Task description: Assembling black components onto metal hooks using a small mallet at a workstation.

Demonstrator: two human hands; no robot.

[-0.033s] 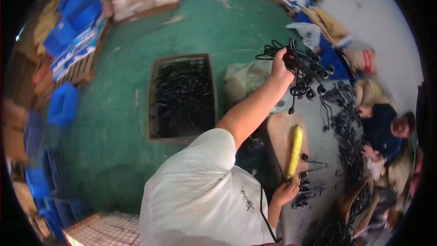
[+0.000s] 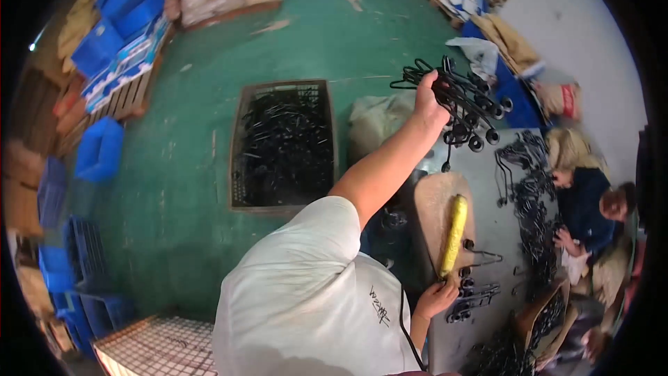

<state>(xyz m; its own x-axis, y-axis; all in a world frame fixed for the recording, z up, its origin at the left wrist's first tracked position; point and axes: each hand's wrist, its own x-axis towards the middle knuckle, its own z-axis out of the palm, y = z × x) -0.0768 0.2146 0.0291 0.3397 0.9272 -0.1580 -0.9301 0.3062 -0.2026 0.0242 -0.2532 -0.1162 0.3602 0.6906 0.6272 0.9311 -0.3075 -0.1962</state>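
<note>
A green floor (image 2: 209,188) fills most of the view, with blue bins (image 2: 101,150) and stacked pallets along its left rim and a wrapped bale at the top. On it, beside the person's left shoulder, stands a brown crate (image 2: 284,146) heaped with black metal parts. To the right runs a grey desk (image 2: 497,233), strewn along its far side with more black wire pieces (image 2: 532,195); a seated person (image 2: 588,209) bends over that edge. Near the desk's left end lies a tan board (image 2: 433,202), and on it a yellow tool (image 2: 454,235) stretches lengthwise, its lower end near the person's right hand. The left hand (image 2: 430,101) is raised above the far end of the desk, its grip closed tight around a tangled bundle of black hooks (image 2: 467,101) with small round wheels, which hangs in the air clear of the surface. The right hand (image 2: 436,299) rests low at the desk's near edge, fingers curled over a few black pieces (image 2: 472,296) lying there; whether its grip actually has hold of one I cannot tell.
</note>
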